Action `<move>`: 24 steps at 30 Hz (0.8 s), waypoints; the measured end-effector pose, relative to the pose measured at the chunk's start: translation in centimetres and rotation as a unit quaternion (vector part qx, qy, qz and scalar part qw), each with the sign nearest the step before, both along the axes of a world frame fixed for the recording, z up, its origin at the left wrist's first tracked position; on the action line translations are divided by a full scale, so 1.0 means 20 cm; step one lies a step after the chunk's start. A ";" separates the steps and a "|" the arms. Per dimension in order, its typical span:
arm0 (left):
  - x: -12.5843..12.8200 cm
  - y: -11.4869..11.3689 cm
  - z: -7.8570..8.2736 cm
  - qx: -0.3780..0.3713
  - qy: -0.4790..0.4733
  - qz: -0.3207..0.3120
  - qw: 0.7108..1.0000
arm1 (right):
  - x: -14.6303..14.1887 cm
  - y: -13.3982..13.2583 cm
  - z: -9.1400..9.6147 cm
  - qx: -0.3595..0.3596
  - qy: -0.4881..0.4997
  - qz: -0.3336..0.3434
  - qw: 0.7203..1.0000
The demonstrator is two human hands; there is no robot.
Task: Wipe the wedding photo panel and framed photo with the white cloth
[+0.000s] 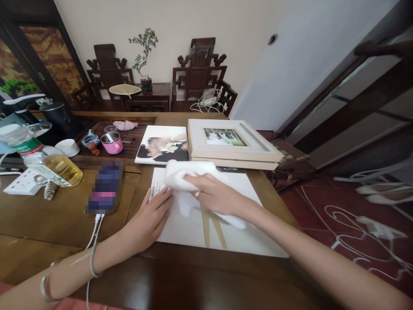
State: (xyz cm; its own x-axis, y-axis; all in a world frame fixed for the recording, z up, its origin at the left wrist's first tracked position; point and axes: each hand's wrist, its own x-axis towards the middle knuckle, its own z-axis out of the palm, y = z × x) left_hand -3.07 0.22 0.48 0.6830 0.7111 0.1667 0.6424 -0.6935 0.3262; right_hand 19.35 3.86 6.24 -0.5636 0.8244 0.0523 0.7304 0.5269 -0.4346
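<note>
While the left hand (151, 220) lies flat, open, on the white panel's (187, 231) left edge, the right hand (214, 196) grips a white cloth (180, 174) upon it. Possibly a frame's back, the panel lies crosswise on the worktop (38, 224).

Blurred-out phone (105, 186) screen at 9 o'clock of the board (251, 234), print (162, 145) at 11 with faces blurred, board's middle hidden under cloth (183, 174) and right hand (216, 196) — corner label (157, 188) too small to read, bottle (41, 161) cut by left edge.
</note>
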 end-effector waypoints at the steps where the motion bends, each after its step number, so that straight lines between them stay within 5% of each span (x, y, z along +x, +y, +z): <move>1: 0.00 0.00 0.00 0.002 0.004 -0.002 1.000 | 0.07 -0.02 -0.01 0.001 0.001 -0.017 1.000; 7: 0.00 0.00 0.00 0.012 0.008 -0.003 1.000 | 0.55 -0.20 -0.21 0.051 0.007 -0.170 0.984; 11: 0.00 0.00 0.01 0.014 0.008 -0.003 1.000 | 0.65 -0.48 -0.28 0.070 0.028 -0.064 0.995; 16: 0.00 0.00 -0.01 -0.001 -0.011 0.010 1.000 | 0.63 -0.77 -0.22 0.011 0.050 0.002 0.999; 19: 0.00 0.00 -0.01 -0.003 -0.021 0.015 1.000 | 0.66 -0.72 -0.21 0.003 0.051 0.011 0.999; 24: 0.00 0.00 0.00 -0.005 -0.002 0.002 1.000 | 0.66 -0.36 -0.20 0.000 0.022 -0.022 1.000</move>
State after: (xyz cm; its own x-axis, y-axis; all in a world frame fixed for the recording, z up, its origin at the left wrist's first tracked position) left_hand -3.07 0.19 0.43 0.6795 0.7152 0.1633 0.6434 -0.6880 0.3357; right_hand 32.54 -3.26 2.23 -0.5241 0.8482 0.0764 0.7326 0.4948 -0.4674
